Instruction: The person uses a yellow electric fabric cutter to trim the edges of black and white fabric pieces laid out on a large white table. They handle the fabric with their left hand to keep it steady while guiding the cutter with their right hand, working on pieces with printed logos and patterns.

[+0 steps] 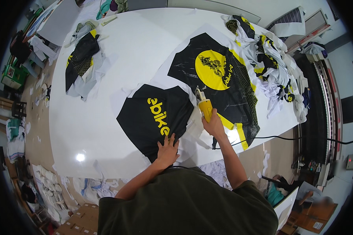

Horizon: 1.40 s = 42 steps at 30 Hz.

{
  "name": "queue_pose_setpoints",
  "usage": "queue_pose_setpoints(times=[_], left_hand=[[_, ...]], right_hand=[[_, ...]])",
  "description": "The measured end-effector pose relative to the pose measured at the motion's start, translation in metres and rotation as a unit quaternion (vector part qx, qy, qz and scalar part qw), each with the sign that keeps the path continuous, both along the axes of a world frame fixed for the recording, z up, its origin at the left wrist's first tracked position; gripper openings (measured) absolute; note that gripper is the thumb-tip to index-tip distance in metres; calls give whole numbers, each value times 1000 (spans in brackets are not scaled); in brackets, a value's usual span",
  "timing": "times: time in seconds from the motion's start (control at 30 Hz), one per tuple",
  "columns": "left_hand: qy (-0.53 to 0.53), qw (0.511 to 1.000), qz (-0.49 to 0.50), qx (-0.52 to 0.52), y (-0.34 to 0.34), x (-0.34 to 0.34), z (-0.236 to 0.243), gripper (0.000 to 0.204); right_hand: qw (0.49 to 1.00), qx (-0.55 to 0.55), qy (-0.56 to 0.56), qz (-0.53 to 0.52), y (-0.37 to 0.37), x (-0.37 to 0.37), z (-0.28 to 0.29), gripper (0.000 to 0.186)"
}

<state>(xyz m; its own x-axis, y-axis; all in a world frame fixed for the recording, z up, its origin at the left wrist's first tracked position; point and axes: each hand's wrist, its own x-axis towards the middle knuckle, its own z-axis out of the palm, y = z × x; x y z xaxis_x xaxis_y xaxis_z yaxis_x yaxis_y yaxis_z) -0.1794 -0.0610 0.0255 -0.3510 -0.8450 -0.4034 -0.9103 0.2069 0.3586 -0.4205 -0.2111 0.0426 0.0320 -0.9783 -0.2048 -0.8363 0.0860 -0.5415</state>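
My right hand (214, 124) is wrapped round the yellow body of an electric fabric cutter (205, 107). Its metal head (200, 94) points away from me, at the gap between two printed fabric panels. With fingers spread, my left hand (168, 152) lies flat on the lower part of the smaller black panel (139, 121), which has yellow lettering. To the right of the cutter spreads a larger black panel (237, 100) with a yellow circle and a motorbike picture. White margin cloth surrounds both panels. Whether the blade touches cloth I cannot tell.
Everything lies on a large white table (90, 133). A pile of black, yellow and white cloth (268, 64) covers its far right, and a smaller pile (82, 64) its left. The black power cord (294, 138) runs off rightward. At lower right sits another person (308, 194).
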Motion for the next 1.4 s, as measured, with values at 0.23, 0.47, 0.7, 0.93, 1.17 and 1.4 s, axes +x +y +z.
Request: queue_pose_setpoints(times=[0.23,0.47,0.7,0.93,1.17,1.4], left_hand=[[5,1000,19,-13,5,-4,-4,78],[11,999,42,-30,9,-7,-4,76],[20,997,70,-27,11,-11,-8,74],[90,985,135,-62,1,-9,-8,69],[-42,934,328,-133,-24,12,-13,91],[-54,931,359,-30,-9,9,-21,110]], right_hand=[[998,-37,13,41,-18,-7,0,52],[996,-41,11,77,-34,-13,-1,52],[993,-47,11,111,-50,-18,-5,49],[993,-33,5,117,-59,-17,-2,48],[992,-25,15,126,-62,-18,0,52],[990,-6,21,138,-65,-18,4,54]])
